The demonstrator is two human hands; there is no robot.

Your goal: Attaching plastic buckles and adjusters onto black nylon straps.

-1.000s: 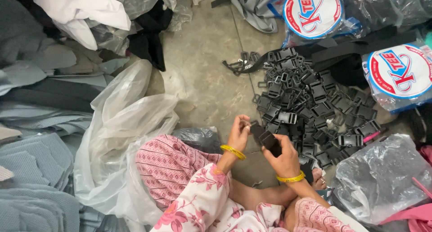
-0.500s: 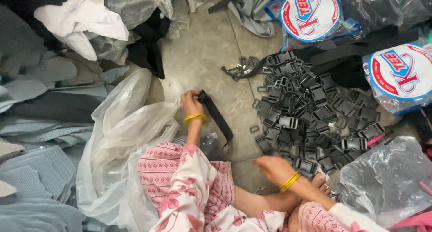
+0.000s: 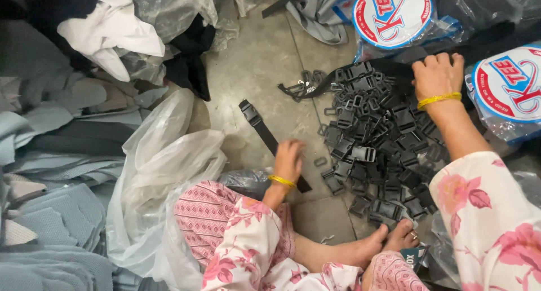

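Two round white tape rolls with red-and-blue labels, wrapped in clear plastic, lay at top right: one [image 3: 401,14] beyond the heap of black plastic buckles [image 3: 376,141], the other [image 3: 507,91] beside it. Left hand [image 3: 288,160] pressed flat, fingers loosely spread, on the black webbing strap with end buckle [image 3: 260,127] lying on the concrete floor [image 3: 259,60]. Right hand [image 3: 437,74] curled over the heap's far edge, grasp unclear; crumpled clear plastic bag [image 3: 163,172] and grey fabric pieces [image 3: 51,212] crowded the left.

Bare floor [image 3: 265,60] lies open between plastic bag [image 3: 163,172] and buckle pile [image 3: 377,139].

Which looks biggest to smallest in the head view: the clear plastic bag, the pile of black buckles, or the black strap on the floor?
1. clear plastic bag
2. pile of black buckles
3. black strap
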